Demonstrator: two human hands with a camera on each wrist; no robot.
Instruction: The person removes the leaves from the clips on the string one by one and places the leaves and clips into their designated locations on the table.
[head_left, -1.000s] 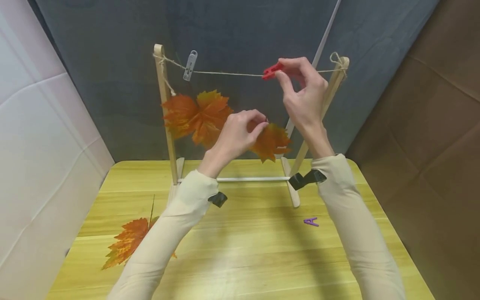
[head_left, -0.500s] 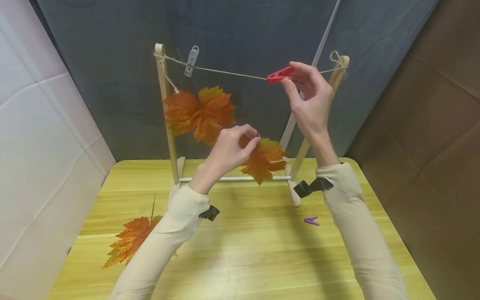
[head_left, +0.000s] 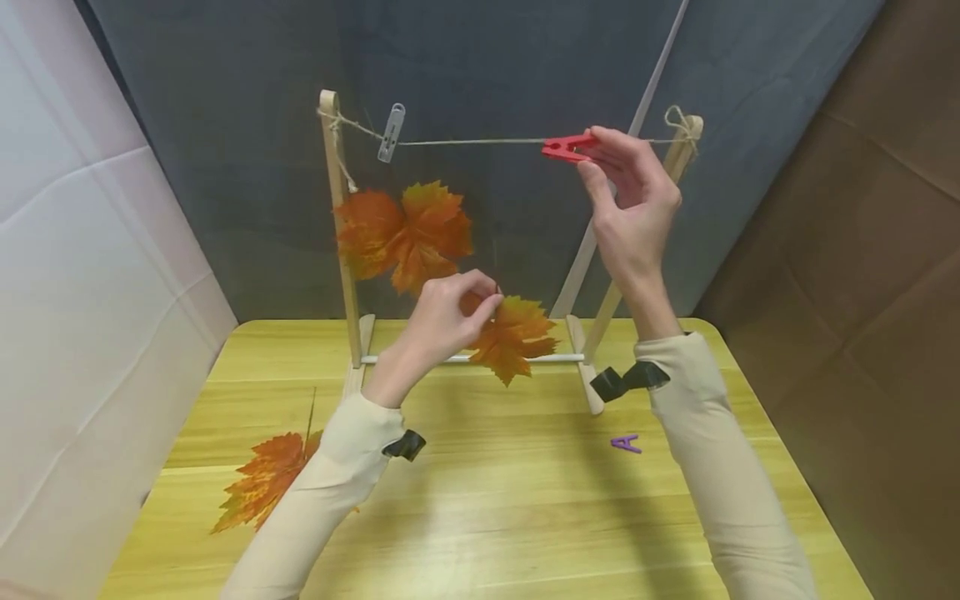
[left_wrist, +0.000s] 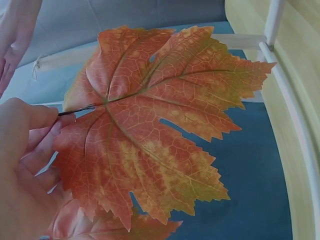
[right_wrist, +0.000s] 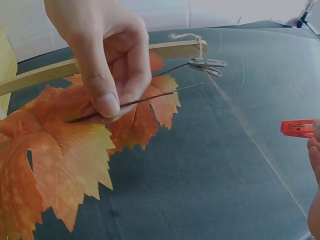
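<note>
My left hand (head_left: 442,321) pinches the thin stem (right_wrist: 150,98) of an orange-yellow artificial maple leaf (head_left: 517,333), held below the string. The leaf (left_wrist: 150,110) spreads out from the fingertips in the left wrist view. My right hand (head_left: 637,208) pinches a red clothespin (head_left: 566,148) by its handle ends, between thumb and fingers. In the right wrist view the red clothespin (right_wrist: 297,128) stands apart from the string (right_wrist: 252,137). A second maple leaf (head_left: 408,237) hangs at the left, its stem in a grey clothespin (head_left: 392,133) on the string.
Wooden posts, left (head_left: 341,225) and right (head_left: 600,312), carry the string and are joined low down by a white rod (head_left: 562,358). On the table (head_left: 495,517) lie a purple clothespin (head_left: 626,443) and another maple leaf (head_left: 266,475), partly behind the left sleeve.
My left hand has moved down and left with its leaf. My right hand has shifted slightly right with the red clothespin. The string dipped half a second ago and now runs nearly level.
</note>
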